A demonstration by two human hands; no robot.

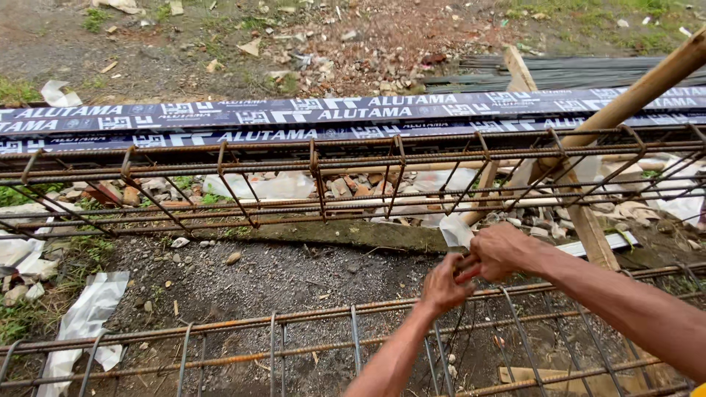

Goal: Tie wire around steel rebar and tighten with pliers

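Honestly, both hands, left hand (443,285) and right hand (498,252), are pinched tight on something reddish at the near rebar cage (309,317)'s top bar, and a slip could scrape knuckles on that rusty steel.

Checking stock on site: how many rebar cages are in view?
2. One rebar cage lies across the middle beyond the gravel; the nearer cage runs along the bottom, where both hands work. More may lie out of frame.
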